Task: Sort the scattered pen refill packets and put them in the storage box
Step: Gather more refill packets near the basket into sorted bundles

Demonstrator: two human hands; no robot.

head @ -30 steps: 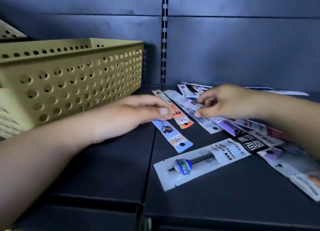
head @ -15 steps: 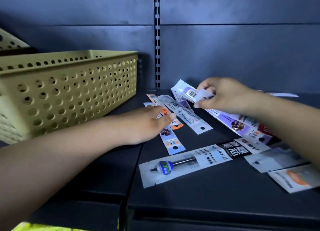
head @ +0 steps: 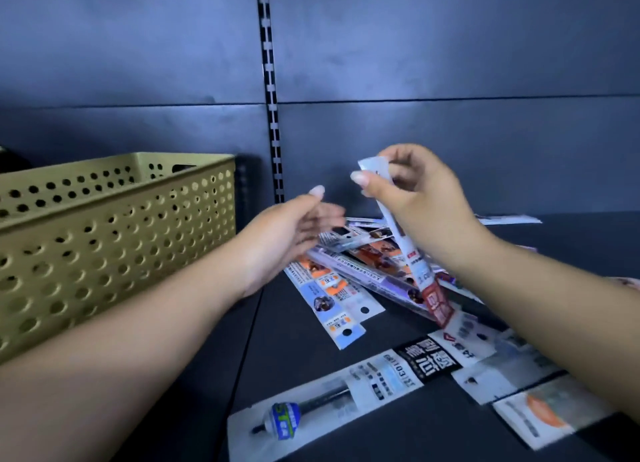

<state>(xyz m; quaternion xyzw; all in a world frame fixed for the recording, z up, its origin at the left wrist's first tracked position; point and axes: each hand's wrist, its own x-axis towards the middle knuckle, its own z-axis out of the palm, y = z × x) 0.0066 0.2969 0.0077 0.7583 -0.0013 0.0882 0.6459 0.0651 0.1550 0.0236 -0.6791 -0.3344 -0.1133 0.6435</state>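
Changes since half a second ago: the right hand (head: 420, 198) has risen clear of the shelf (head: 346, 437), and the packet (head: 412, 250) it pinched low over the pile now hangs nearly upright from its thumb and fingers, red lower end just above the heap. The left hand (head: 294, 233), earlier flat on the orange and blue packets, has lifted off them and hovers palm inward, fingers loosely spread, holding nothing. Held item: one long refill packet, white upper part, red label at the bottom, gripped near its top edge. Remaining stock: scattered packets (head: 349, 254) piled on the dark shelf between and below both hands; a blue-backed packet (head: 329, 309) lies nearest the left wrist; a large packet with a blue-capped refill (head: 343, 399) lies at the front; an orange-printed one (head: 547, 413) under the right forearm. Storage box (head: 114, 240): tan, perforated, standing at the left of the shelf, well apart from the held packet.
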